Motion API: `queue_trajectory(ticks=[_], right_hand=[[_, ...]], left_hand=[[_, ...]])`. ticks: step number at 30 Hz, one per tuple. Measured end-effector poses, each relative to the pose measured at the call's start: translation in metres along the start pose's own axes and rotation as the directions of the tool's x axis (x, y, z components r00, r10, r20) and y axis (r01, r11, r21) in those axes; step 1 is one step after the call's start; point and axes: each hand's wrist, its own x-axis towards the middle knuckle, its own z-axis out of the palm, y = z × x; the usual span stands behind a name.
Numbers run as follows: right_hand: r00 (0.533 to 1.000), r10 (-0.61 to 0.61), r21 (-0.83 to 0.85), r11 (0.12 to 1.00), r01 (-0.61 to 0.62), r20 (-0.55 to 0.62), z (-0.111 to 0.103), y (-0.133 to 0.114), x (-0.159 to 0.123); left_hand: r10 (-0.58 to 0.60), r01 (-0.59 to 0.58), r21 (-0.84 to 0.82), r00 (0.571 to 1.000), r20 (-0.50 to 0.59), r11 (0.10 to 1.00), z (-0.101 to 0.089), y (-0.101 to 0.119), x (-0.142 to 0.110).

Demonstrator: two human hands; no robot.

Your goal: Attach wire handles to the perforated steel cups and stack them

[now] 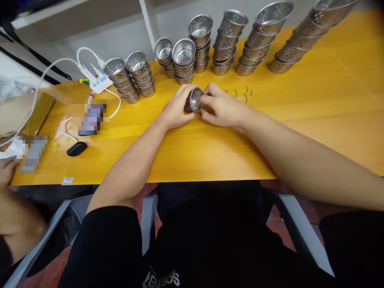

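Observation:
A small perforated metal cup [196, 100] lies tipped on its side, its mouth turned to the right, above the tabletop. My left hand [179, 108] is wrapped around it from the left. At its mouth, the fingers of my right hand [220, 105] are bent together, with a fingertip reaching inside the rim. Whatever the right fingers pinch, if anything, is hidden. Just beyond my right hand several thin curved wire pieces [244, 96] lie on the table.
Stacks of perforated metal cups [223, 52] line the back of the yellow table [192, 156]. To the left are a power strip [100, 84] with white cables, a blurred-out phone [92, 119] and a black oval object [77, 149]. Another person's hand [6, 170] rests at the far left.

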Motion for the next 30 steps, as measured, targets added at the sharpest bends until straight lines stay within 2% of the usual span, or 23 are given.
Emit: queue_trajectory(ticks=[7,12,16,19,22,30], right_hand=[[0.999,-0.008,0.064,0.998,0.011,-0.045,-0.008,0.005,0.001],[0.997,0.006,0.128,0.992,0.004,-0.074,-0.011,0.002,0.001],[0.995,0.085,0.156,0.985,-0.075,-0.056,-0.013,-0.002,0.002],[0.992,0.109,0.176,0.98,-0.097,-0.057,-0.014,-0.005,0.003],[0.991,0.11,0.189,0.977,-0.094,-0.076,-0.013,-0.009,0.003],[0.989,0.114,0.188,0.977,-0.096,-0.091,-0.01,-0.006,0.003]], left_hand=[[0.019,-0.019,0.033,1.0,0.009,0.999,-0.001,-0.01,-0.002],[0.016,-0.017,0.025,0.999,0.029,1.0,-0.003,0.002,-0.003],[-0.04,0.037,0.057,0.998,0.054,0.998,-0.009,0.019,-0.003],[-0.078,0.077,0.041,0.996,0.035,0.996,-0.012,0.027,-0.002],[-0.088,0.088,0.025,0.996,0.01,0.996,-0.012,0.028,-0.002],[-0.079,0.076,0.064,0.996,0.042,0.995,-0.014,0.023,-0.003]])
